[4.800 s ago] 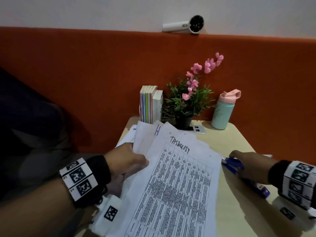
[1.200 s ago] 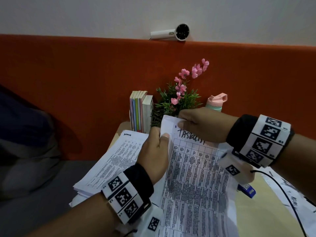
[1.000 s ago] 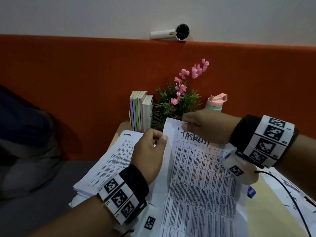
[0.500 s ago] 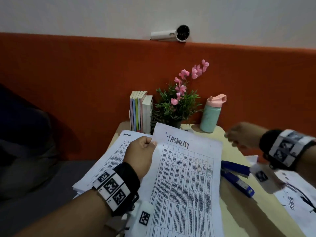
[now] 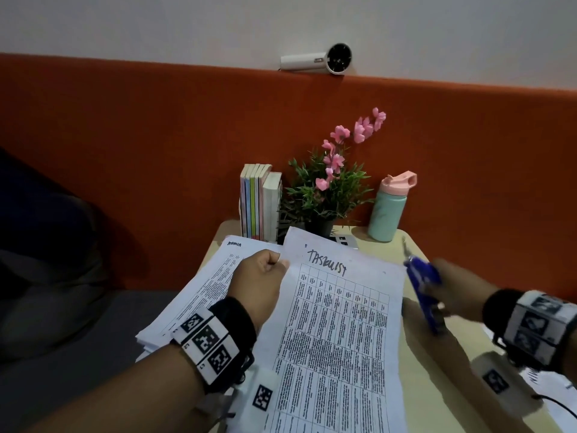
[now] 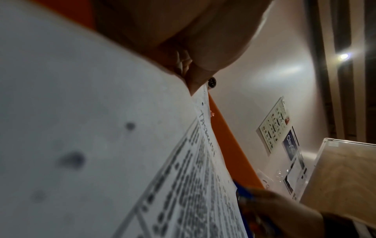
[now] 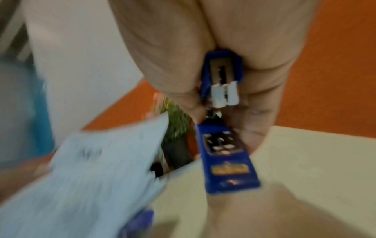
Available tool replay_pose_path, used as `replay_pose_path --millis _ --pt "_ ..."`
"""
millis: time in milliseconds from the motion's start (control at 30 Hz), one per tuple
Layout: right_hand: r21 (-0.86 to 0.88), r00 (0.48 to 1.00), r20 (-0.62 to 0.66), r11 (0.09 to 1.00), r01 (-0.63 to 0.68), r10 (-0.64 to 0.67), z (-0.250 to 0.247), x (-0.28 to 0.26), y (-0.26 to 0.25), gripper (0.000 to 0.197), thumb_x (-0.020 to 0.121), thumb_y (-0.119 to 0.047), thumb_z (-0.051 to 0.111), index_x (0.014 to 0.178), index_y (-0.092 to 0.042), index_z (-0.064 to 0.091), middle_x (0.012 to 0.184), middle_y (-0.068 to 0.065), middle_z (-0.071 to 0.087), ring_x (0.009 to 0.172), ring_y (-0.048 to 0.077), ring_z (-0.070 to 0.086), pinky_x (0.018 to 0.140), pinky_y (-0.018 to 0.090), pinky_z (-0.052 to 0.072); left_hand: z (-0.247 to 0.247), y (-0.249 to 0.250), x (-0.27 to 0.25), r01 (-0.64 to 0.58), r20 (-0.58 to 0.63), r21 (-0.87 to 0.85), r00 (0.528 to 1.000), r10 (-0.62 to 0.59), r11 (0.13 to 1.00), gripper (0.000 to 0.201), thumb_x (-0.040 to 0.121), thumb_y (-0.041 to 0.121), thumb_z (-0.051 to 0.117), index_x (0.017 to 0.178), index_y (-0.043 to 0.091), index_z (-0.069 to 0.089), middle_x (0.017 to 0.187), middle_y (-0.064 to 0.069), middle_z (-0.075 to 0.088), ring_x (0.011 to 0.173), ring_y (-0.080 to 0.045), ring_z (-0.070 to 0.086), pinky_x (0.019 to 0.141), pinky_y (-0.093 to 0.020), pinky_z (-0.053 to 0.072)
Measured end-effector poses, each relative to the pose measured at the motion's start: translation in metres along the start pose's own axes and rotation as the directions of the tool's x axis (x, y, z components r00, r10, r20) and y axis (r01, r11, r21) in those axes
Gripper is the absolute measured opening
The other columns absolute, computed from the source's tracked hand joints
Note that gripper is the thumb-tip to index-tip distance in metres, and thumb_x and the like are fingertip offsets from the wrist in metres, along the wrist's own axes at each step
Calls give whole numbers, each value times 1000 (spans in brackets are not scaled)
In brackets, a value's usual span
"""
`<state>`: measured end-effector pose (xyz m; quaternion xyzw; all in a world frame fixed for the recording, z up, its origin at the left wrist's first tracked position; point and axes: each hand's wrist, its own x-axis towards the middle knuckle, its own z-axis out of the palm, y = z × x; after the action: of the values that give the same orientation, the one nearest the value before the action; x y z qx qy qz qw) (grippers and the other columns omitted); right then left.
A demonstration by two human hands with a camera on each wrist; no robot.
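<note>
A printed sheet bundle headed "TASKLIST" (image 5: 337,323) lies tilted over the table's left half. My left hand (image 5: 278,264) pinches its upper left edge, thumb on top; the left wrist view shows the fingertips (image 6: 189,72) closed on the paper (image 6: 101,128). My right hand (image 5: 437,285) is just right of the bundle and grips a blue stapler (image 5: 424,285), lifted off the table and blurred by motion. In the right wrist view the stapler (image 7: 223,145) sits between thumb and fingers, its base pointing down, with the paper corner (image 7: 101,161) to its left.
A second printed stack (image 5: 203,285) lies under my left hand. Upright books (image 5: 259,204), a potted plant with pink flowers (image 5: 327,189) and a teal bottle (image 5: 388,210) line the back of the beige table (image 5: 437,370). More paper (image 5: 562,410) lies at the right edge.
My right hand let go of the top of the sheets, swung right and picked the blue stapler up off the table. My left hand has kept its hold on the bundle.
</note>
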<state>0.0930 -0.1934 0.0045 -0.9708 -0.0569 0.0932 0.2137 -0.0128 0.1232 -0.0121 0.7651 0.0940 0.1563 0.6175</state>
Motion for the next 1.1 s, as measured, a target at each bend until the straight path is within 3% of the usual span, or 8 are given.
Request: replay_pose_path --millis 67,200,300,467,600,733,867,1100 --pt "412 991 -135 910 48 9 -24 -9 -16 17 98 -19 56 112 -21 47 98 7 61 84 25 64 68 38 54 3 4 -4 -27 16 21 1000 26 999 27 97 23 58 86 -2 54 65 -4 36 57 -16 29 57 -27 28" --pt "806 956 -290 524 273 -51 -59 -24 -73 9 98 -18 55 106 -18 54 90 9 58 71 17 61 68 33 48 14 13 -12 -84 55 72 995 80 994 27 98 24 57 78 6 56 54 7 38 51 -12 30 53 -25 28" --pt "882 952 -286 356 308 -113 -63 -30 -113 29 93 -11 58 121 -17 52 114 10 61 102 23 64 87 43 55 23 21 -19 -128 89 126 989 118 984 26 98 29 57 76 15 60 52 9 46 48 -7 35 51 -23 32" --pt "897 950 -304 316 310 -70 -40 -35 -159 36 92 -23 64 123 -20 46 111 9 62 102 30 66 87 51 57 36 28 -29 -184 105 189 981 166 965 28 98 32 55 72 24 59 55 14 53 48 1 43 47 -15 30" --pt "853 919 -393 372 365 0 -17 -33 -172 31 94 -41 59 117 -20 52 96 1 60 83 18 61 76 38 53 40 32 -32 -203 92 175 978 189 963 32 99 30 56 68 24 54 50 16 50 48 1 44 47 -11 32" --pt "811 882 -470 413 415 38 -7 -33 -173 34 92 -53 55 83 -21 55 70 4 50 63 22 52 61 35 43 41 34 -35 -210 76 169 977 200 963 36 99 28 56 65 22 47 44 15 44 43 -4 37 44 -15 28" --pt "753 836 -547 462 468 45 -7 -34 -176 37 81 -74 46 69 -41 59 70 -9 56 75 22 60 75 42 48 42 36 -36 -215 65 155 976 207 964 37 98 26 57 64 21 45 43 11 39 42 -6 32 46 -19 25" --pt "763 820 -565 434 478 91 -20 -32 -164 27 95 -51 50 76 -33 54 71 -6 50 66 18 52 64 37 44 35 40 -34 -134 54 0 990 133 991 21 99 22 55 80 21 64 48 12 57 41 -5 42 48 -20 36"
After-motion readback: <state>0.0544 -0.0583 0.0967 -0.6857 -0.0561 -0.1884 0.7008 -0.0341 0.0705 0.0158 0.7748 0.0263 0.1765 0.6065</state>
